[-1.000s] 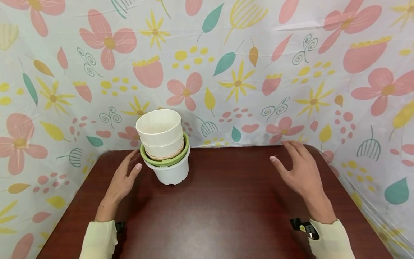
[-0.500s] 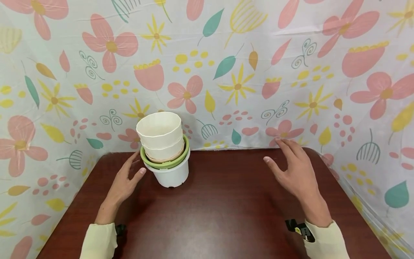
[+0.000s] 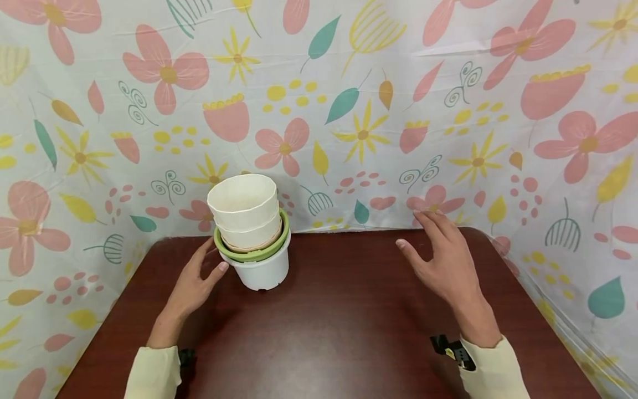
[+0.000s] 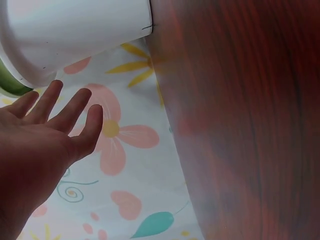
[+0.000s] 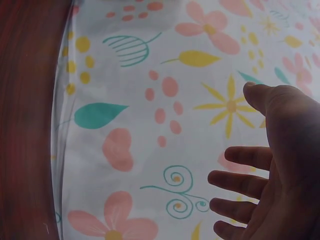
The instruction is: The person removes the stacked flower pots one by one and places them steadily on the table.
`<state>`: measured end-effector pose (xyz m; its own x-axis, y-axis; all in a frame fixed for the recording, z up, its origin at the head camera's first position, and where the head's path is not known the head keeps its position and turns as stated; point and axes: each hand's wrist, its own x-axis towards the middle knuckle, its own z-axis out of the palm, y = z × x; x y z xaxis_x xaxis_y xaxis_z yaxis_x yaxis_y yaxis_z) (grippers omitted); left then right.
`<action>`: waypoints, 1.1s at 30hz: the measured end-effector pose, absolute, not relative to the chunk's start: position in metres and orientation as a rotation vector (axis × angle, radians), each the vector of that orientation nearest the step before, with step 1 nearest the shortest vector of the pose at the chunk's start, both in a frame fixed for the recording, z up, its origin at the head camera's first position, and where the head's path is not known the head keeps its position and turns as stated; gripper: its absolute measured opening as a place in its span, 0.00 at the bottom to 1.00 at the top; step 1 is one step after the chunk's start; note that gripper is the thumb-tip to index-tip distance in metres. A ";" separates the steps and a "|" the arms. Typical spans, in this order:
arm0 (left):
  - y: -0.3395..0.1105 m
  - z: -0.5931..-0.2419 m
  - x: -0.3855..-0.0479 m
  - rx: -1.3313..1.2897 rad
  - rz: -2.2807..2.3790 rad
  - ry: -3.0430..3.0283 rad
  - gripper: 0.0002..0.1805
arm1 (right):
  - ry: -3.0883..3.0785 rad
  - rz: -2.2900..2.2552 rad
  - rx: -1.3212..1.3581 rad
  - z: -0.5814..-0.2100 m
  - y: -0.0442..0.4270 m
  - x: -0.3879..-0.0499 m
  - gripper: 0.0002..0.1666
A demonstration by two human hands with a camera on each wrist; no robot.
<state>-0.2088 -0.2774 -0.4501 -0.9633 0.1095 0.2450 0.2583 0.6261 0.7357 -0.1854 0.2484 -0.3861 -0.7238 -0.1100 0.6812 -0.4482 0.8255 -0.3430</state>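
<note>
Nested pots stand at the table's back left in the head view: cream pots (image 3: 244, 208) on top, tilted in a green pot (image 3: 251, 256), inside a white pot (image 3: 264, 272). My left hand (image 3: 189, 288) is at their left side, fingers spread, thumb tip close to the white rim; whether it touches cannot be told. In the left wrist view that hand (image 4: 50, 125) appears below the white pot (image 4: 75, 30), its fingers apart. My right hand (image 3: 446, 266) hovers over the right part of the table, fingers extended and holding nothing; the right wrist view shows the hand (image 5: 280, 165) too.
The dark red-brown table (image 3: 319, 332) has rounded back corners. A flower-patterned cloth (image 3: 319, 111) rises behind it and along both sides.
My right hand has moved left, toward the middle. My left hand has come slightly closer to the pots. The pots stand unmoved on the table.
</note>
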 end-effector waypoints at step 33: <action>-0.269 -0.450 -0.213 -0.393 -1.320 -2.609 0.42 | -2.325 0.684 0.445 -0.379 0.230 -0.188 0.42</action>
<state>-0.2127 -0.2694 -0.4502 -0.9465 0.1484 0.2866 0.3188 0.5679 0.7588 -0.1881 0.2297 -0.3794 -0.7212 -0.1290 0.6806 -0.4770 0.8050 -0.3528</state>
